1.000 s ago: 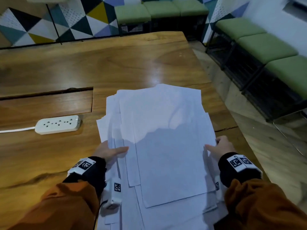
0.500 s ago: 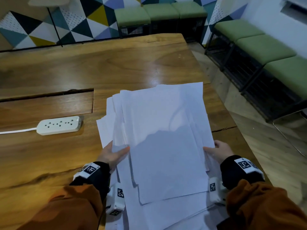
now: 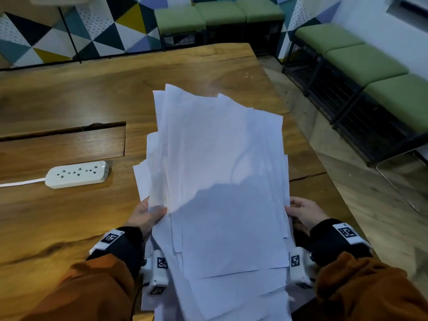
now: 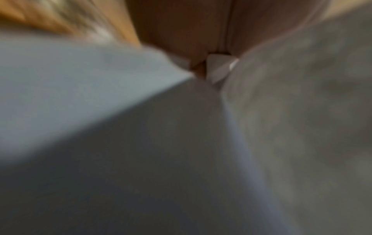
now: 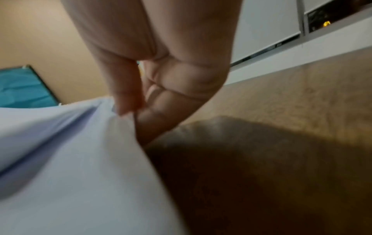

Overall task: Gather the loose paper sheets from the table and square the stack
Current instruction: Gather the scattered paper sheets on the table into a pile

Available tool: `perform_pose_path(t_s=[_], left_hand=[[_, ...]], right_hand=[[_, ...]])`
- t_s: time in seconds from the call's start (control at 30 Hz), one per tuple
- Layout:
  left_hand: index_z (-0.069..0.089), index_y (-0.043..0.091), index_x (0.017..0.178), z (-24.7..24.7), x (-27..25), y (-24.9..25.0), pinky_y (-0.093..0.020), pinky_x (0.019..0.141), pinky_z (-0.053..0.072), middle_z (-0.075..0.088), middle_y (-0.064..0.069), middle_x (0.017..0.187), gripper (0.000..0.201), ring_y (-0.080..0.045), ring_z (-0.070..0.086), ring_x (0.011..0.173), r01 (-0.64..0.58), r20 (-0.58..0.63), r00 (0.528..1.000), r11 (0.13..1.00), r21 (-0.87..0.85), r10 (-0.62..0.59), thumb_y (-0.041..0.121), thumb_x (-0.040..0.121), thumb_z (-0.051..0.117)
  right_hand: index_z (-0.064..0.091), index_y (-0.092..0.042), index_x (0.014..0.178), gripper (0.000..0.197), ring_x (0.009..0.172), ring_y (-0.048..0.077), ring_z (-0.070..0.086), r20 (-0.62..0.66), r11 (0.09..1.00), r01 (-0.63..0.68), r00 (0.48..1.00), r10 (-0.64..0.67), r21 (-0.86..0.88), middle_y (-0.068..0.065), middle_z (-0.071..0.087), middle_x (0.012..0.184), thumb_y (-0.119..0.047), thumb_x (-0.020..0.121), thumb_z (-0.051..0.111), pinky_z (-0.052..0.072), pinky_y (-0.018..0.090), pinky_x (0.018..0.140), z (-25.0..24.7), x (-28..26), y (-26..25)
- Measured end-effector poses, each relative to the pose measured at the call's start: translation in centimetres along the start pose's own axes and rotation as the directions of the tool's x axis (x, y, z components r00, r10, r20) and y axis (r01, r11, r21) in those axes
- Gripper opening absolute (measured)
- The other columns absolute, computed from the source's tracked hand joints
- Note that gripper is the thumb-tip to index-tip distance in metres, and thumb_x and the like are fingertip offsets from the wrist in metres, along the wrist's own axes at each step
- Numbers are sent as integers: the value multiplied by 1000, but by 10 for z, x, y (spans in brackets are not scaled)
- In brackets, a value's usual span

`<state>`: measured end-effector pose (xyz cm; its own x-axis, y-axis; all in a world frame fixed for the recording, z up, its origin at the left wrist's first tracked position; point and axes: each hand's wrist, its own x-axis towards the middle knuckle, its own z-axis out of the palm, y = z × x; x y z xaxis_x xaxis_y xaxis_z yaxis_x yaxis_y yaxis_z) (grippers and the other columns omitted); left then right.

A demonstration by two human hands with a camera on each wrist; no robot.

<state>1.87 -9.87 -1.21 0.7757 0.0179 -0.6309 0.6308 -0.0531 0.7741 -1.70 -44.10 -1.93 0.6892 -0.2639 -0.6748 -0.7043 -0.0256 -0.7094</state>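
Now the wooden surface (image 3: 69, 218) fills most of the head view, with a recessed panel set into it on your left. Beyond its far edge and along your right run green-cushioned benches (image 3: 361, 56), 3 seats on each side as far as the view shows.

Next in size, the stack of paper sheets (image 3: 222, 181) sits between your 2 hands, tilted up off the surface at its far end while the near end runs out of view toward your body. Its edges are not squared: corners fan out at the top, and several sheets stick out to the left and along the bottom.

A white power strip (image 3: 78, 174) lies flat on the surface to the left of the paper sheets, well apart from them, its cord trailing off the left edge.

Your left hand (image 3: 144, 215) holds the stack's left edge, thumb laid on top of the sheets and fingers underneath; the left wrist view is too blurred to add detail. Your right hand (image 3: 303, 213) holds the right edge, and in the right wrist view its grip is a narrow pinch, fingers (image 5: 124, 95) closed on the paper's edge.
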Motion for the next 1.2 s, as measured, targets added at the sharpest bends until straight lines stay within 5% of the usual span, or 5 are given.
perform_pose_path(t_s=[0.23,0.4,0.57,0.73,1.2], left_hand=[[63,24,84,11,2,0,-37,75,53,70,-7,91,10,-30,65,90,-90,65,995,974,208,78,23,76,69],[67,18,96,-4,19,1,-45,88,51,69,-11,104,33,-31,63,97,-38,-220,957,838,544,187,41,73,60],[43,5,127,-7,22,21,-38,86,46,54,-17,126,62,-37,54,108,116,-375,926,910,399,46,38,79,63],[52,-3,120,-11,29,32,-34,88,42,59,-14,119,60,-31,55,100,161,-280,954,971,180,-106,46,86,51],[65,13,91,-14,38,33,-52,99,44,68,-16,110,56,-33,63,101,187,-125,972,978,-92,-198,65,78,49]], right_hand=[[60,-16,115,75,98,31,64,53,983,-84,996,76,166,10,68,111,-71,63,59,50,44,91,31,2,-7],[60,2,108,32,80,25,63,-1,990,137,991,-137,-44,20,67,104,-5,77,67,48,29,63,31,1,-7],[58,-5,103,29,60,8,69,165,993,116,980,-114,-4,9,67,91,6,77,63,51,18,50,34,4,-15],[57,-4,113,46,91,22,66,326,981,118,943,-61,-157,13,65,114,-7,70,72,54,34,80,36,12,-10],[58,-10,107,33,79,10,64,323,941,215,938,-124,-262,-3,67,90,-6,76,69,50,17,61,31,20,-24]])
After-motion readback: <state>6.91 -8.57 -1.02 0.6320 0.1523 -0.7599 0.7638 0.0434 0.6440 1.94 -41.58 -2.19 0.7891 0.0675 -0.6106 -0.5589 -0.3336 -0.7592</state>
